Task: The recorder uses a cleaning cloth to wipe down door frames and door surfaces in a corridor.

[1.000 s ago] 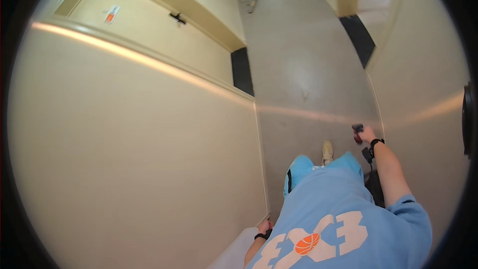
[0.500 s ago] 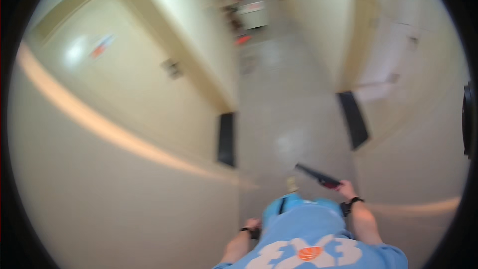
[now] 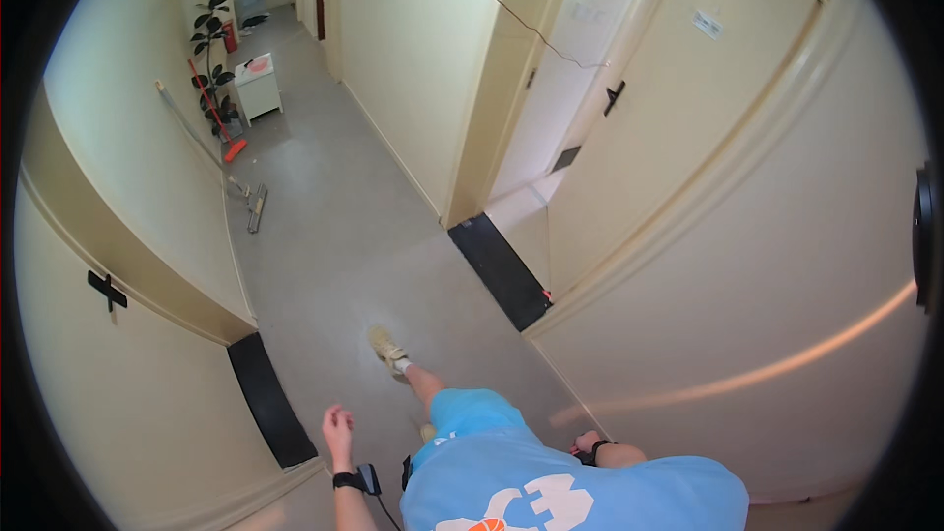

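Left hand (image 3: 338, 425): fingers loosely curled, holding nothing — I swing it clear of the cream wall (image 3: 118, 413)
Right hand (image 3: 587, 444): tucked by my hip, grip unclear
Stride: I keep mid-corridor on the grey floor (image 3: 334, 226)

A single head-worn fisheye view looks steeply down and forward from above the person's own blue shirt (image 3: 551, 487) along a corridor floor (image 3: 324, 226); straight walls and door frames bend toward the dark round rim. Nearest the lens — at the lower edge — are the left hand (image 3: 337, 425) and right hand (image 3: 587, 443); the far end, with a potted plant (image 3: 218, 29) and red broom (image 3: 214, 110), lies at the upper left, small and distant.
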The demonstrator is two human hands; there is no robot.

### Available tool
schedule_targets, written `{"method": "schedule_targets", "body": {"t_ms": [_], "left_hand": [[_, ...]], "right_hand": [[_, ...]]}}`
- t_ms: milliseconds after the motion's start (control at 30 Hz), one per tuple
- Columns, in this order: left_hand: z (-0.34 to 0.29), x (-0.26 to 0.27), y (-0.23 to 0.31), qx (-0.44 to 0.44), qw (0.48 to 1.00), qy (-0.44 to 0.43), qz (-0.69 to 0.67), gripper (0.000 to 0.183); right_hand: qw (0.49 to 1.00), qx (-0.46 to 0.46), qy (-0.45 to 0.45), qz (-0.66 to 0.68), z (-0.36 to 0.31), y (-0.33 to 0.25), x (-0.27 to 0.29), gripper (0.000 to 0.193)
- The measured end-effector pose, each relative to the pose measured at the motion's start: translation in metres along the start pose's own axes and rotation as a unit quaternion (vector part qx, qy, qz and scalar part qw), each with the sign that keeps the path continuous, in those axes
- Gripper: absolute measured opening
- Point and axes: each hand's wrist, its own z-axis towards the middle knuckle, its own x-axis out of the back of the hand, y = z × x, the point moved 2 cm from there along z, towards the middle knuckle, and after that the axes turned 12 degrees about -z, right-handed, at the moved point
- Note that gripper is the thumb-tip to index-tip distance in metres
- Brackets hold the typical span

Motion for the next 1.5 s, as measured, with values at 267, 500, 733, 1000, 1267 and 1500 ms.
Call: {"method": "schedule_targets", "body": {"t_ms": [267, 500, 733, 1000, 1267, 1500], "left_hand": [[-0.108, 0.105, -0.148, 0.41, 0.89, 0.129, 0.152, 0.016], [-0.19, 0.133, -0.074, 0.312, 0.827, 0.463, -0.072, 0.026], [-0.08, 0.104, -0.06, 0.16, 0.876, 0.428, -0.155, 0.032], [0.019, 0.176, -0.124, 0.274, 0.919, 0.284, -0.007, 0.032], [0.021, 0.314, -0.091, 0.247, 0.92, 0.245, 0.182, 0.036], [0.098, 0.391, 0.199, -0.038, 0.923, 0.383, -0.013, 0.089]], "right_hand": [[0.621, 0.472, 0.02, -0.626, 0.083, -0.286, -0.027, 0.049], [0.753, 0.494, -0.067, -0.431, 0.08, -0.761, -0.221, 0.026], [0.756, 0.615, -0.116, -0.191, -0.16, -1.065, -0.393, 0.021], [0.602, 0.658, -0.273, -0.361, -0.281, -0.986, -0.583, 0.022], [0.459, 0.716, -0.421, -0.316, -0.502, -0.844, -0.649, 0.03], [0.445, 0.506, -0.521, -0.524, -0.686, -0.821, -0.641, 0.027]]}}
